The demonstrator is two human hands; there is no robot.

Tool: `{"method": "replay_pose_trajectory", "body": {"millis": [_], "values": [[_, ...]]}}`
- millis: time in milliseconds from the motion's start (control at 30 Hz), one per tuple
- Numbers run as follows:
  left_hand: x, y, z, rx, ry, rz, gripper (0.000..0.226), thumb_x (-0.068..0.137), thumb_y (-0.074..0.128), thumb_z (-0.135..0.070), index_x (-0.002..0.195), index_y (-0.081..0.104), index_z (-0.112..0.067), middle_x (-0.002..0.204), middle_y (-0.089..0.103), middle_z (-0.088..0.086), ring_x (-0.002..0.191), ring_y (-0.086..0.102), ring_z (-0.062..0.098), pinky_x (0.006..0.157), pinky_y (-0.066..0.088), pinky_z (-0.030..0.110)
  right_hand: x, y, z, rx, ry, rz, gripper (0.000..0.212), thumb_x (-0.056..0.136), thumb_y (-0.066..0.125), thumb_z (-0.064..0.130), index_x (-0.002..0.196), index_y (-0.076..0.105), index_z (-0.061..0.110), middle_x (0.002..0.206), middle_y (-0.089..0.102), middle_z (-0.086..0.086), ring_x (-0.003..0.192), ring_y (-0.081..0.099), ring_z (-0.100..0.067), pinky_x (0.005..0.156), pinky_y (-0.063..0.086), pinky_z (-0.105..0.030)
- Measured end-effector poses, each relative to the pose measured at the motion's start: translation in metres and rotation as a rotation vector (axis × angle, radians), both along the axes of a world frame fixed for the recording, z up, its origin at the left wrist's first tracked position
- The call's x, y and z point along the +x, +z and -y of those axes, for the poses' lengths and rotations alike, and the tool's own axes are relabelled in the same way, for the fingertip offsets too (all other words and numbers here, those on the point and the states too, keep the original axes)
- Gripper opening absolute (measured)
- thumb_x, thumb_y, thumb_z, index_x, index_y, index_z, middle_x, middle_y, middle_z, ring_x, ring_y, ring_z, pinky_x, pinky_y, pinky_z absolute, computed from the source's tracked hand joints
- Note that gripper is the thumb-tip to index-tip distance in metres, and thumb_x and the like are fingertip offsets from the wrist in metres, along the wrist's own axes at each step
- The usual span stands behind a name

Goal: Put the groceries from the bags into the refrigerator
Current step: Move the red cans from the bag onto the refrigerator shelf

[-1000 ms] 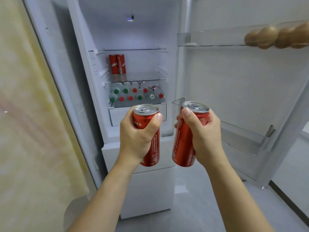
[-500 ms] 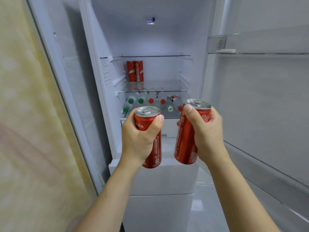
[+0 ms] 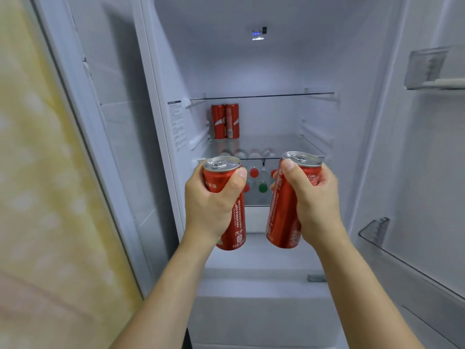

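Two tall slim red aluminium drink cans, held upright in front of the open white refrigerator [image 3: 276,71]: left-hand can [image 3: 232,222] in the left hand [image 3: 211,200], right-hand can [image 3: 283,217] in the right hand [image 3: 314,197]. Fingers [image 3: 237,180] closed fully around each can, thumbs near the rims. Both cans close together, not touching. Beyond, two similar red cans [image 3: 225,121] standing at the left of the middle glass shelf [image 3: 276,147]; capped bottles [image 3: 261,182] lying below it. Possible trouble: knocking the standing pair over when placing beside them, or catching the shelf edge, since both hands are full.
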State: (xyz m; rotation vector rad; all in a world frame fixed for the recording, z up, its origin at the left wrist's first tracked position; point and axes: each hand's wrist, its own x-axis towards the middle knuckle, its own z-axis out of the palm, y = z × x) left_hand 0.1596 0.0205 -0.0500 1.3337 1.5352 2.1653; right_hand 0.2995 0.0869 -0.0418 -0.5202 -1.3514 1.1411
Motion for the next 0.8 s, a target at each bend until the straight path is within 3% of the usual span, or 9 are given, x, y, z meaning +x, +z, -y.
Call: {"method": "replay_pose_trajectory", "body": {"millis": [100,300,367,500,633,800], "values": [[-0.022,0.005,-0.02,0.007,-0.022,-0.006,0.035,0.067,0.073,-0.05,0.091,0.067,-0.027,0.077,0.072,-0.009,0.069,0.071,0.012,0.062,0.056,0.024,-0.024,0.003,-0.018,0.003,0.007,-0.023,0.022,0.072,0.073,0.039,0.09,0.066,0.03,0.079,0.073,0.0,0.067,0.072,-0.017,0.057,0.055,-0.026],[-0.058,0.006,-0.072,-0.04,-0.061,0.004,0.042,0.065,0.074,-0.056,0.096,0.067,-0.029,0.083,0.071,-0.003,0.078,0.072,0.025,0.067,0.061,0.051,-0.055,0.01,-0.06,-0.027,-0.023,-0.039,0.022,0.078,0.077,0.033,0.094,0.065,0.024,0.083,0.07,-0.007,0.067,0.07,-0.021,0.053,0.056,-0.036],[-0.064,0.009,-0.089,-0.037,-0.051,0.018,0.036,0.065,0.075,-0.054,0.092,0.068,-0.032,0.082,0.072,-0.003,0.077,0.072,0.024,0.067,0.061,0.051,-0.062,0.014,-0.077,-0.04,-0.031,-0.044,0.012,0.083,0.076,0.029,0.09,0.066,0.028,0.083,0.068,-0.008,0.065,0.069,-0.02,0.052,0.056,-0.037],[-0.073,0.016,-0.123,-0.03,0.001,-0.027,0.036,0.069,0.074,-0.051,0.096,0.068,-0.028,0.085,0.072,-0.007,0.077,0.07,0.01,0.067,0.057,0.026,-0.078,0.019,-0.116,-0.01,-0.087,0.004,0.017,0.066,0.075,0.054,0.078,0.068,0.044,0.087,0.073,-0.006,0.081,0.072,-0.028,0.068,0.061,-0.046],[-0.083,0.024,-0.157,-0.029,0.069,-0.021,0.041,0.066,0.071,-0.058,0.095,0.068,-0.03,0.085,0.073,-0.003,0.077,0.072,0.017,0.075,0.06,0.042,-0.088,0.025,-0.152,-0.024,-0.084,-0.002,0.026,0.063,0.074,0.059,0.081,0.069,0.041,0.089,0.073,-0.007,0.083,0.072,-0.031,0.078,0.059,-0.054],[-0.095,0.031,-0.194,-0.014,0.105,-0.046,0.026,0.076,0.077,-0.044,0.095,0.065,-0.029,0.085,0.072,-0.005,0.074,0.071,0.013,0.07,0.06,0.034,-0.103,0.029,-0.193,-0.018,-0.101,-0.01,0.019,0.078,0.075,0.047,0.083,0.064,0.033,0.088,0.073,-0.003,0.083,0.072,-0.026,0.081,0.059,-0.05]]}}
